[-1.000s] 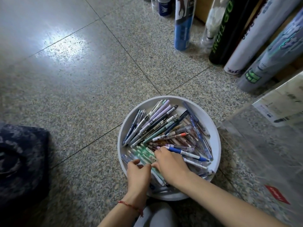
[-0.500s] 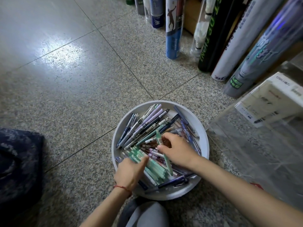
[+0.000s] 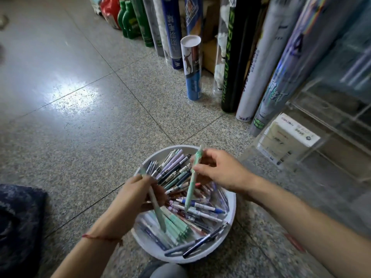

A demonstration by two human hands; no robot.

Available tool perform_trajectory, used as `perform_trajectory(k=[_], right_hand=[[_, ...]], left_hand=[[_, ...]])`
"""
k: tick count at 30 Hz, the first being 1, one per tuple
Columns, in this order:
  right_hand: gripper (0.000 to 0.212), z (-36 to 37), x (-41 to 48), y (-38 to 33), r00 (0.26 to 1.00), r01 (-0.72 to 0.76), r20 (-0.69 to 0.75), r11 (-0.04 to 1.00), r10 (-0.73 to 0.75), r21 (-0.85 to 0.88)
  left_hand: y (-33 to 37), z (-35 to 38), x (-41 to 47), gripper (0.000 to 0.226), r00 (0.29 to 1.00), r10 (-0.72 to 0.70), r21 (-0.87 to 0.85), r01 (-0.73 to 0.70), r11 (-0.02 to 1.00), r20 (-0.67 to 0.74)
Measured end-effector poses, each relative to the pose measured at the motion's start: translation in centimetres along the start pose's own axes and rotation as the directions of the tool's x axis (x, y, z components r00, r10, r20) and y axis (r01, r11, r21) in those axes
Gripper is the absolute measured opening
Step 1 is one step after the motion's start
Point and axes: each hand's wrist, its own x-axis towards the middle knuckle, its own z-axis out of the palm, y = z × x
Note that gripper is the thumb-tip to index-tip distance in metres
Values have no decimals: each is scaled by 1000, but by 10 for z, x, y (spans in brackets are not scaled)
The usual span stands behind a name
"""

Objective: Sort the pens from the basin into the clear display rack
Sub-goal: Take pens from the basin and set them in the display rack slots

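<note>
Left hand (image 3: 138, 197) and right hand (image 3: 220, 173) are each pinching a mint pen (image 3: 190, 187), lifting them off the basin (image 3: 232, 199) pile (digging a second ago). Clear rack (image 3: 331, 121) is waiting at right, slotting likely coming next

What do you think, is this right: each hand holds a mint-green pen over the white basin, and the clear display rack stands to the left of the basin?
Not quite. The head view shows the clear display rack to the right of the white basin, not the left. The rest holds: the left hand and the right hand each hold a mint-green pen over the basin.
</note>
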Motion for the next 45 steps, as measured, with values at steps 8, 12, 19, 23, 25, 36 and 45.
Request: perform_trajectory(k=[8,12,19,23,25,36,45], right_hand=[[36,-96,-61,-118,855,437,-290,898,-429,-39],[35,-146,-97,-150,737,561,-420,826,-529,-56],[27,-209,-157,-167,430,663,-680,719,-593,-208],[33,-227,-191,-170,172,624,-702,628,-691,-465],[33,-236,-206,-170,39,547,-657,567,-753,-616],[21,-239,-162,-120,387,148,-687,777,-614,-611],[15,-239,-144,-117,551,-88,-705,809,-447,-581]], left_hand=[[150,78,-75,19,786,511,161,-587,793,348],[203,114,-93,21,550,643,347,-835,427,532],[257,203,-121,16,304,734,221,-952,211,607],[260,230,-124,12,286,784,35,-947,320,551],[255,239,-122,13,237,824,-71,-946,316,514],[224,278,-73,16,250,805,-68,-939,337,538],[216,277,-72,14,245,791,-179,-897,404,560]])
